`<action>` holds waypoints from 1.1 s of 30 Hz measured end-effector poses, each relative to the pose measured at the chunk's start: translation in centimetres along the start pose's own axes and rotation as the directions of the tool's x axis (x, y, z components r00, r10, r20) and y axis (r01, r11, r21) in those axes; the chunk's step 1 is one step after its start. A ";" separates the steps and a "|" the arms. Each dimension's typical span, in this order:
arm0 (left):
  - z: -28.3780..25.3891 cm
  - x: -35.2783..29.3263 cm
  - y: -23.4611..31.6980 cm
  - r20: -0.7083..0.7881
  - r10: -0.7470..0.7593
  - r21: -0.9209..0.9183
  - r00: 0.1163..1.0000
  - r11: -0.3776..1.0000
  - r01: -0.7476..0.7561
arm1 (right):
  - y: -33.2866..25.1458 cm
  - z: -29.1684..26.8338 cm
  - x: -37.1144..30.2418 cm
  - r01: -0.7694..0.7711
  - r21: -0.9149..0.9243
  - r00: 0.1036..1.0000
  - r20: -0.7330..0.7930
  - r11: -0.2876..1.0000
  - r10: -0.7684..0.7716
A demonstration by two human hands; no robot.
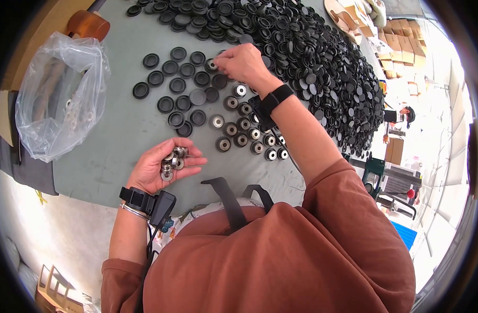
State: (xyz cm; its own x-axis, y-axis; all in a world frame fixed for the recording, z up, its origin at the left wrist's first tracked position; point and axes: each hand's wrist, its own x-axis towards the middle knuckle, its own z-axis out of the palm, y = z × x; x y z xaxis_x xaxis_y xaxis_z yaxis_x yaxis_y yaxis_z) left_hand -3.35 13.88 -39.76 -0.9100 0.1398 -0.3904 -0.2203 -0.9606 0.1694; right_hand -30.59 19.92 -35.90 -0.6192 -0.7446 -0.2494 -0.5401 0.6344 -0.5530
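In the cupped palm of my left hand (151, 167) lie several small shiny metal ball bearings (167, 176), its fingers half curled around them. My right hand (245, 63) reaches to the far side and pinches another bearing (212, 64) at a round black cap. Left of that hand, loose black caps (170, 68) are spread over the grey-green tabletop (116, 148). Nearer me and to the right, a cluster of black caps with bearings seated in them (243, 123) stands partly under my right wrist and forearm.
A large heap of black caps (312, 73) covers the far right of the table. At the left sits an open clear plastic bag (59, 99) with some bearings inside, near an orange-brown object (88, 25). Cardboard boxes (401, 44) and a person (406, 115) show at far right.
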 end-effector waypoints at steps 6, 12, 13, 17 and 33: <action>0.1 0.0 0.0 0.015 0.000 -0.001 1.000 1.000 0.000 | 0.3 0.4 0.2 -0.107 0.056 0.994 -0.031 0.993 0.109; -0.2 0.1 0.0 0.015 -0.003 -0.008 1.000 1.000 0.003 | -0.8 0.7 -1.1 0.013 -0.137 0.993 -0.111 0.990 -0.029; -0.2 0.2 0.0 0.022 -0.005 -0.019 1.000 1.000 0.005 | -0.6 1.0 -1.4 0.093 -0.108 0.989 -0.109 0.990 -0.104; -0.2 0.1 0.0 0.017 -0.005 -0.009 1.000 1.000 0.005 | -1.0 1.3 -1.7 0.081 0.013 0.994 -0.079 0.997 -0.080; 0.5 -0.2 0.0 0.005 0.026 -0.069 1.000 0.997 -0.025 | -1.7 2.2 -3.0 0.451 -0.589 0.854 0.067 0.671 -0.516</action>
State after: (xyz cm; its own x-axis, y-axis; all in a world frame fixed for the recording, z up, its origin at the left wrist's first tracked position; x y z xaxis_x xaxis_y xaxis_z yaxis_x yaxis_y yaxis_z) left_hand -3.31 13.97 -39.27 -0.9171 0.1163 -0.3814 -0.1724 -0.9781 0.1163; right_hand -26.50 20.60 -35.94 -0.2121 -0.9771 0.0191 -0.9772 0.2118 -0.0153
